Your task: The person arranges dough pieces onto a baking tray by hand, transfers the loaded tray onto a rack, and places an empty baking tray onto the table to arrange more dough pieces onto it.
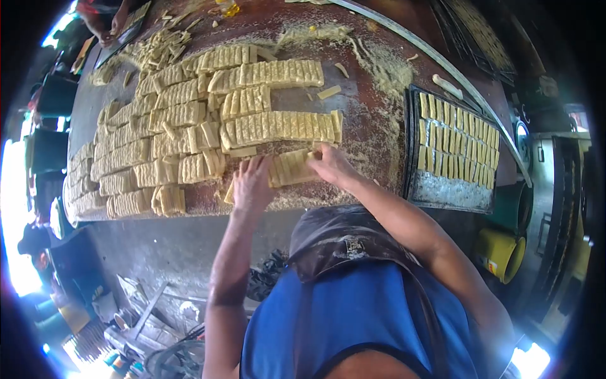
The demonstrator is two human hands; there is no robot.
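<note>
Near the front edge of the floury table lies a short row of dough strips [290, 167], between my two hands. My left hand [254, 183] rests over the row's left end with its fingers bent down onto the strips. At the right end, the thumb and fingers of my right hand [329, 165] are pinched together on the end strip. Just beyond my hands a longer row of dough strips [278, 129] lies side by side. More packed rows [126, 155] cover the left part of the table.
A dark metal tray [448, 196] with spaced dough strips sits at the right. A long curved strip [435, 44] runs along the far right side of the table. Another person's hands [110, 28] are at the far left. A yellow bucket [500, 255] stands below the table at the right.
</note>
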